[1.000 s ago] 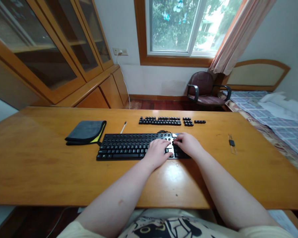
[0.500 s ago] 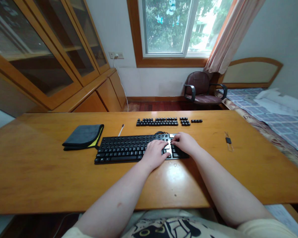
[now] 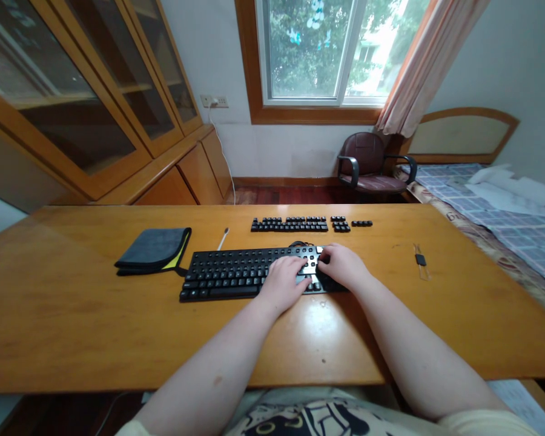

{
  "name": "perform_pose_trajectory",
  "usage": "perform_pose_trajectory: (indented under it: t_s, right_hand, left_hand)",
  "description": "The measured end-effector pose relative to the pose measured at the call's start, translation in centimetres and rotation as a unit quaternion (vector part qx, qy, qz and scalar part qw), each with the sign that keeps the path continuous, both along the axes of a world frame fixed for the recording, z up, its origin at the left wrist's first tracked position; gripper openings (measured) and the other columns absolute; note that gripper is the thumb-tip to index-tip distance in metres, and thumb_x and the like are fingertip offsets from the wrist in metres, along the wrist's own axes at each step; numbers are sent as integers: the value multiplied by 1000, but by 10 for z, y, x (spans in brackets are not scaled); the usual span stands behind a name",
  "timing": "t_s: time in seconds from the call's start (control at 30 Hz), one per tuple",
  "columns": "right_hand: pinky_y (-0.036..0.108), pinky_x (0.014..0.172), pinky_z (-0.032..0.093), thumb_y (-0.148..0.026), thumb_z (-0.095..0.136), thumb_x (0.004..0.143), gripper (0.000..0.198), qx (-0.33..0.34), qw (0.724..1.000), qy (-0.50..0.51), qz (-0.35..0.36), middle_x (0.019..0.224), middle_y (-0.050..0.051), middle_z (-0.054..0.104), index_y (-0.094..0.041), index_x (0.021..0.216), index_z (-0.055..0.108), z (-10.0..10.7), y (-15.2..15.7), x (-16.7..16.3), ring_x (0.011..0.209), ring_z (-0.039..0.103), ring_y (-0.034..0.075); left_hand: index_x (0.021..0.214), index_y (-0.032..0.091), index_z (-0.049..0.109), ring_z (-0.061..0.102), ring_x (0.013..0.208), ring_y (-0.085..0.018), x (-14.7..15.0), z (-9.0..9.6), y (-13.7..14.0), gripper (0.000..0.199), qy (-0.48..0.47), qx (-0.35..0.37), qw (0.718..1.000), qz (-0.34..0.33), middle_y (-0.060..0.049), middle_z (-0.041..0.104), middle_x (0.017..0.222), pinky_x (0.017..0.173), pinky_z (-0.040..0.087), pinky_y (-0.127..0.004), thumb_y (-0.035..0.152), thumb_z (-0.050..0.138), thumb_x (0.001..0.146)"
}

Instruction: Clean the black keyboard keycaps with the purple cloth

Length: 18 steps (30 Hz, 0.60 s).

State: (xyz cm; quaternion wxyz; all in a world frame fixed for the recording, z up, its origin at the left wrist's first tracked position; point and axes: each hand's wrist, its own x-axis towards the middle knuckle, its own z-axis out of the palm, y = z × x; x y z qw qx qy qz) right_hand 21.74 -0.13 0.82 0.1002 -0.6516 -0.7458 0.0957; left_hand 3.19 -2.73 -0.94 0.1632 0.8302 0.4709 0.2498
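A black keyboard (image 3: 229, 281) lies on the wooden desk, its upper rows showing bare key posts while the lower rows carry keycaps. My left hand (image 3: 284, 280) rests on the right part of the keyboard with its fingers spread and thumb apart. Just right of it, my right hand (image 3: 344, 263) bends over the number pad, thumb and fingertips pinched together at the keyboard. What sits between those fingertips is hidden. Loose black keycaps (image 3: 290, 225) stand in rows behind the keyboard, with smaller groups of keycaps (image 3: 340, 224) to their right.
A folded grey cloth (image 3: 153, 249) with a yellow inside lies left of the keyboard. Behind the keyboard lies a small white brush (image 3: 223, 238). A wire keycap puller (image 3: 420, 260) with a black middle lies to the right. The desk's (image 3: 318, 369) front edge is close to my body.
The keyboard has slid slightly right. My right hand has shifted a little right with it, still pinched; my left hand stays almost where it was on the keyboard.
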Motion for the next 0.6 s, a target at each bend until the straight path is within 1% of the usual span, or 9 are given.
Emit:
perform_pose_trajectory:
  t_s: [0.07, 0.17, 0.27, 0.33, 0.37, 0.43, 0.47, 0.53, 0.6]
  right_hand:
    - [25, 58, 35, -32, 56, 72, 13, 1, 999, -26, -21, 85, 2, 63, -22, 75, 65, 1, 3, 5, 72, 56, 16]
    - [25, 56, 35, -32, 56, 71, 14, -2, 998, -53, -46, 81, 4, 64, -21, 72, 64, 1, 11, 20, 71, 57, 17]
    - [26, 56, 36, -39, 51, 77, 24, -14, 997, -34, -70, 72, 4, 64, -21, 70, 65, -2, 23, 45, 69, 57, 18]
    - [28, 60, 38, -45, 44, 82, 34, 19, 991, -9, -131, 76, 6, 65, -20, 78, 66, -7, 33, 64, 73, 58, 20]
    - [28, 63, 40, -44, 42, 83, 35, 44, 985, -3, -166, 83, 8, 65, -19, 83, 67, -12, 38, 73, 78, 59, 21]
    - [30, 74, 42, -38, 43, 84, 33, 74, 976, 13, -204, 100, 10, 63, -18, 99, 65, -22, 47, 87, 91, 58, 23]
    - [31, 78, 42, -37, 43, 84, 35, 75, 975, 23, -209, 107, 11, 61, -19, 108, 63, -27, 51, 92, 97, 57, 23]
    - [32, 86, 40, -35, 43, 85, 41, 66, 979, 31, -192, 117, 11, 55, -20, 122, 54, -35, 57, 97, 105, 53, 24]
    - [33, 88, 40, -34, 42, 87, 45, 55, 983, 30, -174, 123, 10, 52, -24, 130, 46, -41, 60, 98, 109, 51, 24]
  left_hand:
    - [120, 23, 53, 49, 113, -24, 0, 0, -1, 50, 18, -7, 1000, -4, -6, 57, 121, 102, 34, -41, 37, 64, 74]
    - [126, 24, 48, 42, 122, -25, 1, 0, -3, 63, 53, -20, 998, -26, -7, 50, 130, 108, 24, -45, 42, 68, 68]
    - [129, 25, 44, 36, 127, -26, 1, -2, -4, 68, 74, -24, 996, -42, -8, 46, 134, 110, 17, -47, 41, 69, 67]
    - [129, 25, 44, 36, 128, -25, 1, -5, -3, 66, 76, -20, 996, -45, -8, 47, 134, 110, 17, -48, 38, 69, 68]
    - [128, 25, 45, 35, 128, -25, 1, -6, -2, 65, 73, -17, 996, -43, -8, 48, 133, 110, 17, -49, 36, 69, 69]
    - [127, 26, 46, 33, 129, -27, 1, -8, -1, 64, 70, -11, 997, -38, -7, 50, 132, 110, 14, -51, 35, 70, 69]
    - [126, 27, 47, 32, 130, -28, 1, -8, -1, 63, 70, -8, 997, -34, -7, 50, 131, 110, 13, -53, 35, 70, 68]
    - [125, 29, 48, 29, 131, -29, 2, -9, -1, 62, 72, -1, 997, -27, -6, 51, 130, 109, 10, -57, 34, 71, 68]
    - [125, 29, 48, 29, 131, -30, 2, -9, -1, 61, 76, 3, 997, -21, -6, 51, 130, 108, 9, -58, 32, 71, 68]
